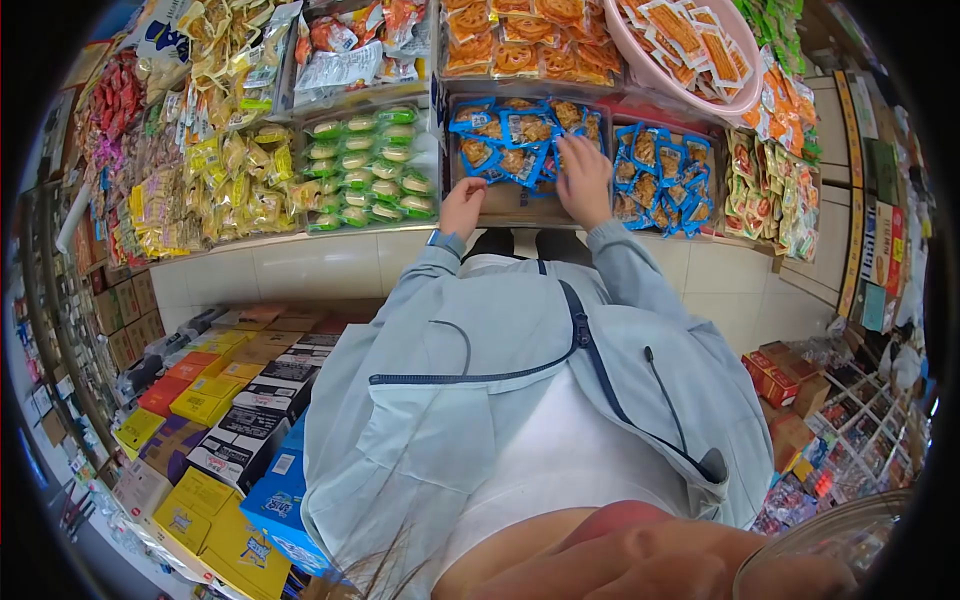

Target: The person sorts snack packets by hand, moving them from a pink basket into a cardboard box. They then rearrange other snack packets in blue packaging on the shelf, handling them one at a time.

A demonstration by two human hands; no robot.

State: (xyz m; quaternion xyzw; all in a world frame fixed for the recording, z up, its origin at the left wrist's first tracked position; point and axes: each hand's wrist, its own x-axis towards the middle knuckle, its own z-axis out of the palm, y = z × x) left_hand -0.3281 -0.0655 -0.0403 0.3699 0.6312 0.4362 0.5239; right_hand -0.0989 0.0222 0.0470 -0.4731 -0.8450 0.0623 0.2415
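Blue snack packets lie in an open box, whose brown cardboard bottom shows along the near side. My right hand is over the right part of this box, its fingers spread and touching the packets. At the box's near left edge is my left hand, its fingers curled by a packet's corner; whether they hold anything is too small to tell. More blue packets fill the compartment to the right, and green and white packets stand in rows to the left.
Orange snack packs lie behind the blue ones, with a pink basin at the back right. Yellow packs are on the left. Stacked cartons stand low at the left, and red boxes at the right.
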